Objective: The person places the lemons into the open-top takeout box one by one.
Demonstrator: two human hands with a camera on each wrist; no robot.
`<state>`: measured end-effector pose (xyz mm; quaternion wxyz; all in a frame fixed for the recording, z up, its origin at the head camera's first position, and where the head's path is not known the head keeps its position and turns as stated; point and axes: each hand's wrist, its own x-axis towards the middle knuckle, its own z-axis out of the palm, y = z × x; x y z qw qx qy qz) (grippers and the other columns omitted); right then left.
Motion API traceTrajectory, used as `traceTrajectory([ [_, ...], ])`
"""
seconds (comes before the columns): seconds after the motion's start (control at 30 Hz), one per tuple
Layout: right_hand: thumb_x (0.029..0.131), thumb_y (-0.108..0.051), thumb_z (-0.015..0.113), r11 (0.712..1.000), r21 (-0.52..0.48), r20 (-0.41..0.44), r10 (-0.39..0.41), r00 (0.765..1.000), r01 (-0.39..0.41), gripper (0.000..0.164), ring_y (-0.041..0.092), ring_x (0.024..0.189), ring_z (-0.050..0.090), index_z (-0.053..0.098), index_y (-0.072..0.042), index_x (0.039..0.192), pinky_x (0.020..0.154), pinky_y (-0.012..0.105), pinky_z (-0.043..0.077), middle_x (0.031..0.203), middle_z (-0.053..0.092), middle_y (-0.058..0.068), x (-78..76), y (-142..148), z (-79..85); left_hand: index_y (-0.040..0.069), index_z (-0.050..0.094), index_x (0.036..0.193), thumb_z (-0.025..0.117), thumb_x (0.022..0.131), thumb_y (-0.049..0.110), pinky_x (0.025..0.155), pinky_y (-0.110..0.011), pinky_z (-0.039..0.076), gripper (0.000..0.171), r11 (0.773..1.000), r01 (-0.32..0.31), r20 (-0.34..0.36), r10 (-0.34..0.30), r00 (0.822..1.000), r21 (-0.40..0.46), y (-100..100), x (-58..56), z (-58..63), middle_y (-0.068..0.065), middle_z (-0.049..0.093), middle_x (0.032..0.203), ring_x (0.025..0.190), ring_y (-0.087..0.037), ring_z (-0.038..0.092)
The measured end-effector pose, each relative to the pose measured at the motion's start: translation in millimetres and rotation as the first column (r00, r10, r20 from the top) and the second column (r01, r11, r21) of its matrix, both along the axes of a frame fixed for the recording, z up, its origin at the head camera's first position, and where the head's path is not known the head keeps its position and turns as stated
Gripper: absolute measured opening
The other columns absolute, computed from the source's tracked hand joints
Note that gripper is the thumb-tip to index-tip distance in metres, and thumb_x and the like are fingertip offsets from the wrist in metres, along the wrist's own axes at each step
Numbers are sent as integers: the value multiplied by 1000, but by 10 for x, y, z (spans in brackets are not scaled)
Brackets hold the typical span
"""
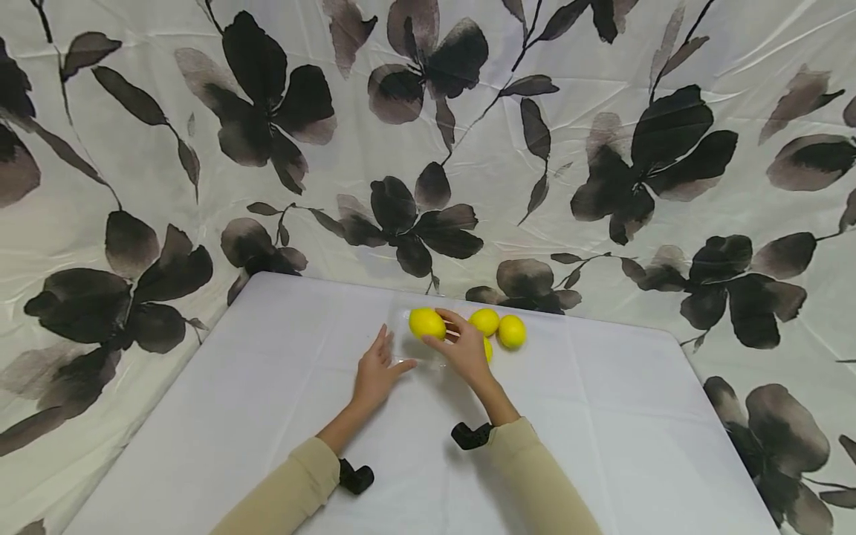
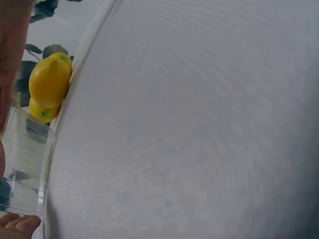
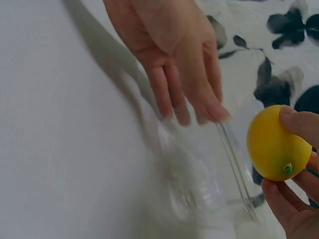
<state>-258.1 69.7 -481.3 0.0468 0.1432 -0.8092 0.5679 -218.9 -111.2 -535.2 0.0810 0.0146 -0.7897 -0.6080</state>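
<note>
Near the far edge of the white-covered tabletop (image 1: 602, 446): one clear container (image 1: 428, 357), see-through, its outline faint in the head view. One held lemon (image 1: 426, 324), yellow with a small green tip, raised from the surface and overlapping the container as seen from the head. Right hand (image 1: 468, 353): grip closed on that lemon, thumb on one side, fingertips on the other. Left hand (image 1: 376, 377): grip spread, thumb well apart from the extended fingers, set at the container's side, with no lemon in it. Three further lemons (image 1: 512, 331), likewise yellow, grouped just beyond the right hand, one partly hidden by it. Two beige sleeves (image 1: 548, 475); two black wrist devices (image 1: 471, 436), one per arm. Backdrop: pale cloth (image 1: 401, 148) printed with dark flowers and leaves, lightly creased.
</note>
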Motion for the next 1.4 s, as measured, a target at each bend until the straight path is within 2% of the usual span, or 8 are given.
traceTrajectory([
  [0.13,84,-19,80,998,38,-9,56,998,-55,56,33,118,62,60,-4,134,99,40,56,136,61,14,17,-144,-60,2,24,156,83,80,23,107,-47,45,98,1000,11,-6,-11,1000,2,31,10,-5,-21,40,153,138,-35,43],
  [0.3,84,-15,80,990,131,-43,64,997,-57,55,31,117,63,60,-3,134,97,39,57,135,62,14,35,-229,-132,-1,23,155,83,80,26,106,-48,46,99,1000,15,-28,-15,999,-10,31,12,1,-23,39,152,138,-35,43],
  [0.43,84,-14,80,970,237,-91,87,992,-63,54,30,116,64,60,-3,132,96,38,58,132,63,15,36,-267,-144,-2,23,155,83,80,24,106,-48,46,99,1000,9,-38,-9,999,-2,12,32,24,-23,39,152,137,-35,44],
  [0.53,84,-14,79,961,264,-98,109,989,-80,53,31,116,64,60,0,131,95,39,58,131,64,16,39,-269,-132,-2,23,155,83,80,23,107,-47,46,99,1000,2,-31,-2,1000,0,9,44,33,-21,41,152,136,-34,46],
  [0.83,85,-14,78,982,160,-41,105,994,-97,52,32,120,63,60,5,129,99,36,55,131,64,18,26,-239,-136,-1,24,155,83,79,19,108,-46,44,98,1000,12,-20,-11,1000,26,18,20,68,-21,42,151,136,-34,46],
  [1.0,85,-14,78,989,123,-53,91,994,-84,54,33,123,60,59,4,131,101,38,54,134,62,18,32,-173,-114,-2,24,154,84,78,18,109,-45,44,99,999,23,-9,-23,1000,38,31,8,69,-24,40,151,137,-34,44],
  [1.23,84,-13,80,996,83,-110,18,994,-8,54,33,124,60,59,-1,133,101,38,54,134,62,16,24,21,-33,-3,26,154,84,79,16,108,-44,44,97,1000,18,-5,-18,1000,10,28,0,80,-24,41,151,137,-37,44],
  [1.4,83,-12,80,996,69,-108,-49,993,56,54,37,122,60,60,-2,132,102,41,53,133,62,17,20,236,-1,-1,26,154,84,78,14,108,-44,44,97,1000,11,11,-12,1000,15,24,6,88,-23,41,151,137,-37,43],
])
